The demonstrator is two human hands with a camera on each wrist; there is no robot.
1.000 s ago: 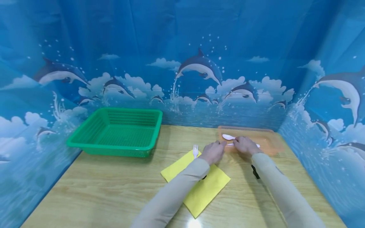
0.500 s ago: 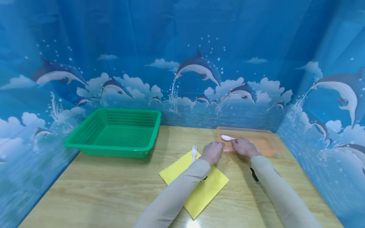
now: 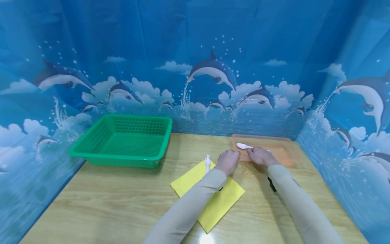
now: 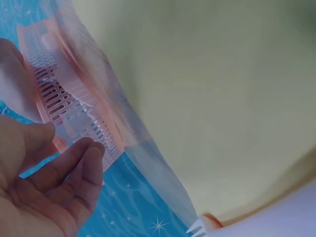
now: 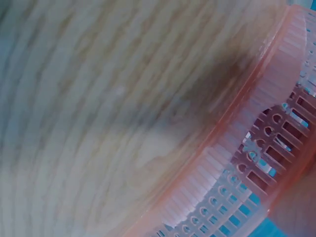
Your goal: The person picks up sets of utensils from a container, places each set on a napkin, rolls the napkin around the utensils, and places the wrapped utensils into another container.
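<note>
A shallow orange plastic basket [image 3: 284, 154] with slotted sides stands at the back right of the table. In it, along the left side, lies a white spoon [image 3: 242, 146], its handle partly behind my right hand [image 3: 260, 157]. That hand reaches over the basket's front side; its fingertips are hidden, and I cannot tell what they hold. My left hand [image 3: 228, 162] is at the basket's front left corner. In the left wrist view its thumb and bent fingers sit right around the slotted rim. A white fork [image 3: 208, 161] lies on a yellow napkin [image 3: 213, 210] beneath the left forearm.
A large green basket [image 3: 166, 145] stands at the back left of the wooden table [image 3: 100, 203]. Blue dolphin-print curtain [image 3: 170, 30] closes off the back and both sides, close behind the baskets.
A second thin white utensil showed between the hands a second ago; it is now out of sight. Both hands shift only slightly. The basket, fork and napkin stay put.
</note>
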